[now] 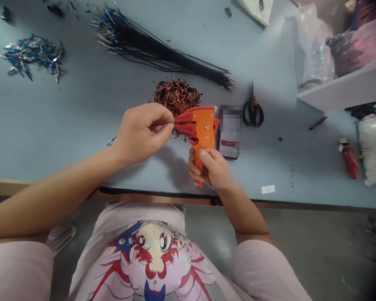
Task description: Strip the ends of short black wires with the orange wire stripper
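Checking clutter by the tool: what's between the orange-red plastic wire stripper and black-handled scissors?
In the head view, a flat white-and-red packet, its print pixelated, lies between the orange-red plastic wire stripper and the black-handled scissors.

Soft even light, faint shadows, bowed wide-angle edges.

Orange/red wire stripper [201,127], approx upright, handle down, thin wire [166,123] touching red jaws

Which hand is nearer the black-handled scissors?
Right. The right hand grips the orange wire stripper below and left of the black-handled scissors; the left hand, pinching a thin wire, is farther left, past the stripper.
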Available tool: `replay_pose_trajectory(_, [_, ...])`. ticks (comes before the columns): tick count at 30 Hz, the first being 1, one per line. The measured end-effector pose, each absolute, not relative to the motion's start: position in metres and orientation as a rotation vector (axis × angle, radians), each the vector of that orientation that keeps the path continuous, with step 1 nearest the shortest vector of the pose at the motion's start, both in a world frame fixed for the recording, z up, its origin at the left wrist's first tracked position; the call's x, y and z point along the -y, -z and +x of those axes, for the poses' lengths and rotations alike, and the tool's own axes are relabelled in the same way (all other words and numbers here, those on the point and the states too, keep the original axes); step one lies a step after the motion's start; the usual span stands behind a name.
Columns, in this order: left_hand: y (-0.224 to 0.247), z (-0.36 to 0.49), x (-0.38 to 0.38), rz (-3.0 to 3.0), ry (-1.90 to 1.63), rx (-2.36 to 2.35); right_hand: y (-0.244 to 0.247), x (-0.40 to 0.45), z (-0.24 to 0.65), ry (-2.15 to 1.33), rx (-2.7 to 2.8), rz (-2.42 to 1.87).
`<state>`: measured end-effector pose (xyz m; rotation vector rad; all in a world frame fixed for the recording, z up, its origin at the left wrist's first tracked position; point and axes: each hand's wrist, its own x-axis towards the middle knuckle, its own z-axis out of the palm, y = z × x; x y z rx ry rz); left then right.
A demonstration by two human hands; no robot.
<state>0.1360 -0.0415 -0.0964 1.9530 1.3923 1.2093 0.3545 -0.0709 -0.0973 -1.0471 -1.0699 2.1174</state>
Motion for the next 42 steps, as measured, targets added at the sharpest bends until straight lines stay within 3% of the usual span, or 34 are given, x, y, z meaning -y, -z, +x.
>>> replay_pose_trajectory(7, [0.099,0.133,0.038,1.974,-1.282,-1.368,0.103,0.067,0.362,-2.137,1.136,-0.983])
replay_pose_trajectory(11, [0.098,0.126,0.030,2.006,-1.490,-1.380,0.095,0.063,0.376,-1.961,1.256,-1.056])
replay_pose_trajectory(16, [0.102,0.114,0.017,1.939,-1.905,-1.426,0.089,0.066,0.377,-1.193,1.952,-1.325])
replay_pose_trajectory(19, [0.105,0.113,0.016,2.078,-1.848,-1.445,0.096,0.075,0.360,-0.639,2.478,-1.272])
replay_pose_trajectory(21, [0.106,0.115,0.019,2.209,-1.762,-1.417,0.102,0.080,0.350,-0.447,2.688,-1.209])
replay_pose_trajectory(25, [0.108,0.120,0.026,2.559,-1.653,-1.249,0.106,0.081,0.345,-0.451,2.759,-1.057])
replay_pose_trajectory(33, [0.120,0.141,0.039,2.727,-1.467,-0.959,0.096,0.070,0.358,-0.099,2.110,-1.052])
replay_pose_trajectory(39, [0.116,0.145,0.045,2.772,-1.159,-1.039,0.103,0.070,0.357,-0.156,2.182,-1.088])
replay_pose_trajectory(42, [0.113,0.144,0.045,2.884,-1.240,-1.015,0.104,0.071,0.356,-0.182,2.172,-1.066])
